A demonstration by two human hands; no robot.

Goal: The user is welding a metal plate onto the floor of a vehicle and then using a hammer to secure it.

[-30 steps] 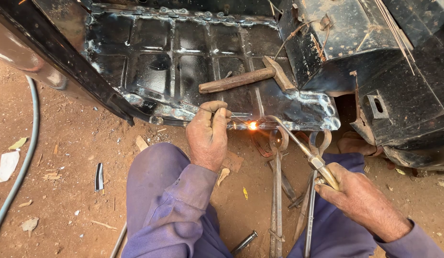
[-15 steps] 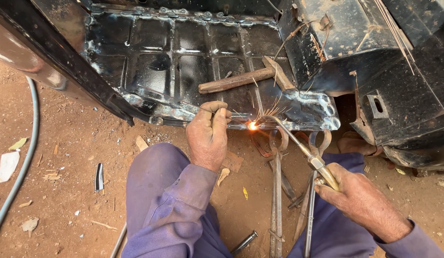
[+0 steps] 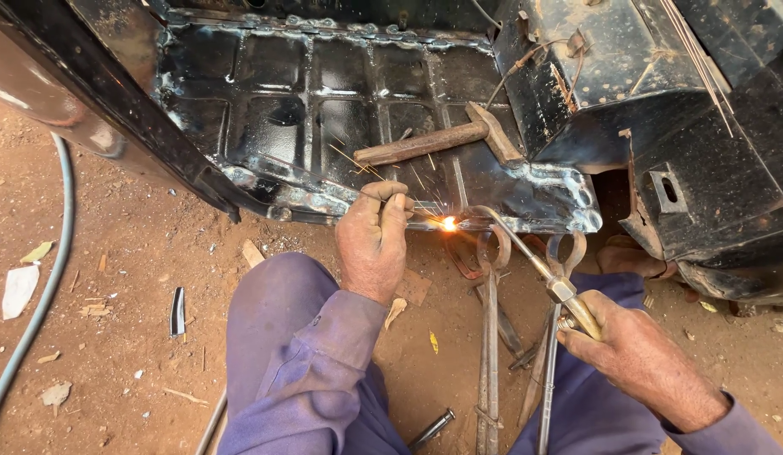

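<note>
My right hand (image 3: 640,358) grips a brass-handled gas torch (image 3: 568,299) whose curved tip ends in a bright orange flame (image 3: 449,223) at the front edge of a black ribbed metal panel (image 3: 316,126). My left hand (image 3: 373,240) pinches a thin filler rod (image 3: 408,206) and holds its end at the flame. Sparks fly up over the panel. A hammer with a wooden handle (image 3: 425,145) lies on the panel just behind the flame. Both my arms are in purple sleeves.
Long metal tongs (image 3: 490,337) and pliers lie on the red dirt between my knees. A green hose (image 3: 37,303) curves along the left. A black metal body section (image 3: 661,109) stands at the right. Scraps and a small dark strip (image 3: 178,312) litter the ground.
The flame stays at the panel edge and sparks now spray further over the panel. Both hands hold nearly the same positions.
</note>
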